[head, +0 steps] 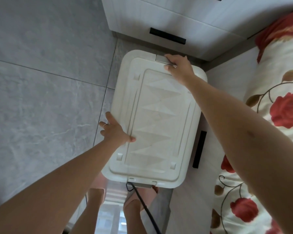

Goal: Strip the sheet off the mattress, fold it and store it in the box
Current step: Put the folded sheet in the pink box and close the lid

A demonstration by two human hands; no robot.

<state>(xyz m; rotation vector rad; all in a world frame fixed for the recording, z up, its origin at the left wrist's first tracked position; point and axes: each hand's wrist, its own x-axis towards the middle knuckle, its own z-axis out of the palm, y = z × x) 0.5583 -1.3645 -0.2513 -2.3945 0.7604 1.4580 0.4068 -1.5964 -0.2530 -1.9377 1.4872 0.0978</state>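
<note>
Now L hand (114, 130) is resting spread-fingered, gripping nothing, on left edge of white ribbed plastic box lid (156, 119): stiff, prob. light. R hand (178, 65) is pinching far grey latch (160, 58). Rose-print fabric sheet (277, 102) is lying right: soft, floppy; take corners.

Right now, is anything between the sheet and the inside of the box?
Yes: the white lid sits over the box, covering it. The right hand grips its far grey latch; the left hand rests on its left edge. The rose-print sheet lies off to the right.
</note>
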